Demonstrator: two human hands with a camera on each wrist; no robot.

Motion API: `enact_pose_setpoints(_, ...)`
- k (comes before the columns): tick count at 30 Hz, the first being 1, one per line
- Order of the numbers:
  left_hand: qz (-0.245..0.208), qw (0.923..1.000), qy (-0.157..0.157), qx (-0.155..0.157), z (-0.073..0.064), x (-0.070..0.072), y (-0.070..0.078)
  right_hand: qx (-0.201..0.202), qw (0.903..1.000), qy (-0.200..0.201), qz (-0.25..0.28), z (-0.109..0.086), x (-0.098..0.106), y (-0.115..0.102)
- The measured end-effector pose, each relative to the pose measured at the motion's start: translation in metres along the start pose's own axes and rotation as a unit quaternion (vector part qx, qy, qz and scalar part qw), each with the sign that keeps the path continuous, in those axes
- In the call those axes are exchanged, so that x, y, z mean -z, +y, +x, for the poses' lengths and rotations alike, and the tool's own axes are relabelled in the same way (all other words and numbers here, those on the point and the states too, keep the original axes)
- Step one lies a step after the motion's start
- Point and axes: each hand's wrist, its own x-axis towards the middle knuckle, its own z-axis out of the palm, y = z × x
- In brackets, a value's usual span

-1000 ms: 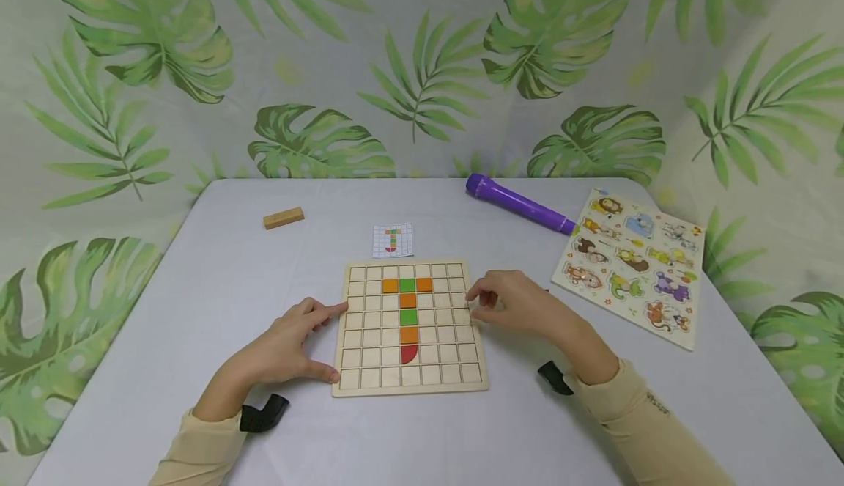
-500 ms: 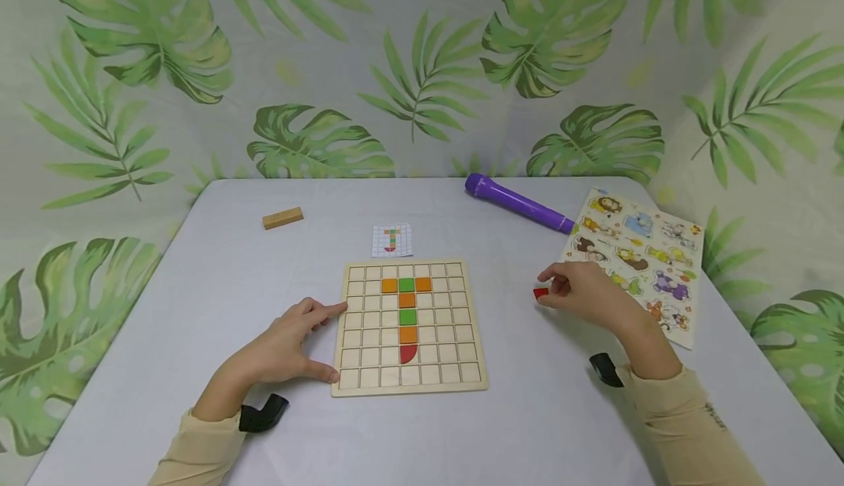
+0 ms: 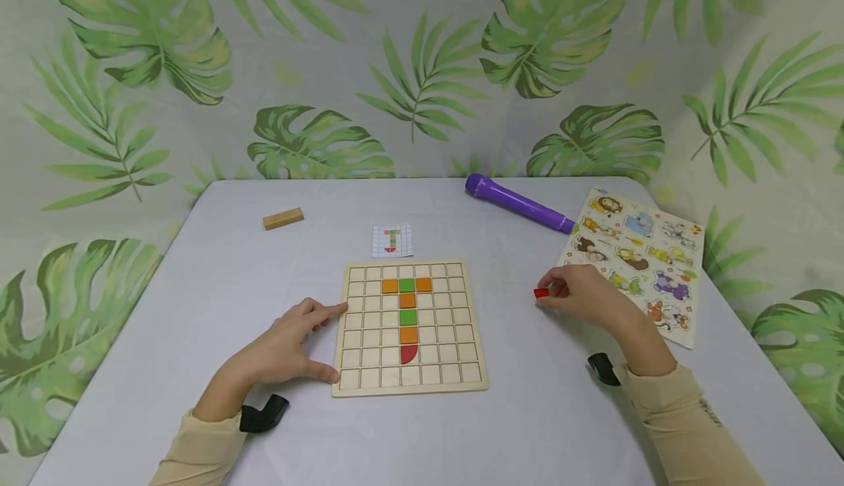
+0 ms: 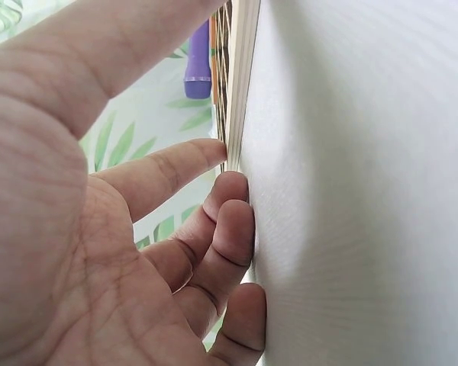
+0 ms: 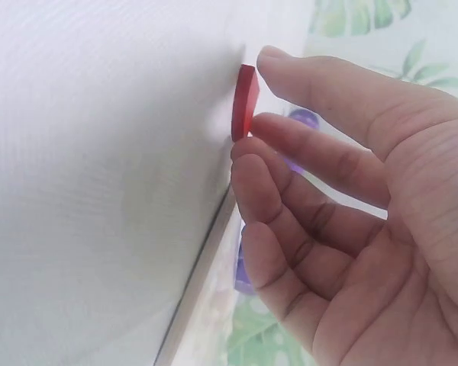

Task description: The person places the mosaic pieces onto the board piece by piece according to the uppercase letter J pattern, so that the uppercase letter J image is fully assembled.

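A wooden grid board [image 3: 445,358] lies mid-table. Orange and green square tiles form a T shape on it, with a red quarter-round tile [image 3: 409,354] at the bottom. My left hand [image 3: 280,347] rests at the board's left edge, index finger and thumb spread and touching it; the left wrist view shows this hand [image 4: 130,229] side-on. Right of the board, another red tile [image 3: 541,293] lies on the cloth. My right hand [image 3: 583,295] is over it. In the right wrist view the index fingertip touches the tile [image 5: 244,103], while the thumb tip stands just off its edge.
A small pattern card [image 3: 392,241] lies behind the board. A wooden block [image 3: 283,218] is at the back left. At the back right, a purple toy microphone [image 3: 521,206] points toward an animal puzzle board [image 3: 633,288], partly covered by my right hand. Leafy cloth hangs behind.
My right hand has moved right from the board's right edge to the loose red tile, then stayed nearly still there. My left hand and the tiles on the board have not moved.
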Motion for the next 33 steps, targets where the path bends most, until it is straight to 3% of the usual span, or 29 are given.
enact_pose_setpoints(33,0.003,1.0000,0.002,-0.004,0.000,0.000,0.003,0.011,0.9998,-0.010,0.015,0.012,-0.007,-0.015)
